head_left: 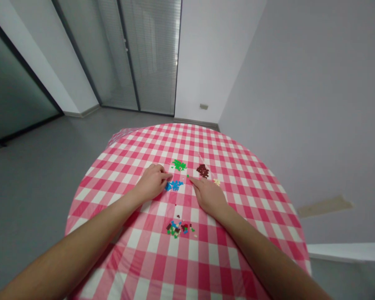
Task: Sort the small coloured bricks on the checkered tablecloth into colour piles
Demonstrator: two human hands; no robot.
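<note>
My left hand [152, 182] rests on the checked cloth, index finger stretched toward the middle and the other fingers bent. Just beside its fingertips lies a loose pile of small blue pieces [175, 186]. With its index finger extended, my right hand [210, 196] lies palm down, the fingertip at a single small green piece [187, 176]. Beyond the hands is a pile of green pieces [179, 165]. Dark brown pieces [202, 170] sit past my right hand, and a few cream pieces [217, 182] lie by its knuckles.
A mixed heap of coloured pieces [177, 228] lies nearer to me, between my forearms. The round table wears a red-and-white checked cloth [193, 139]. Glass partitions [149, 58] stand behind it, and a plain wall [315, 104] rises at the right.
</note>
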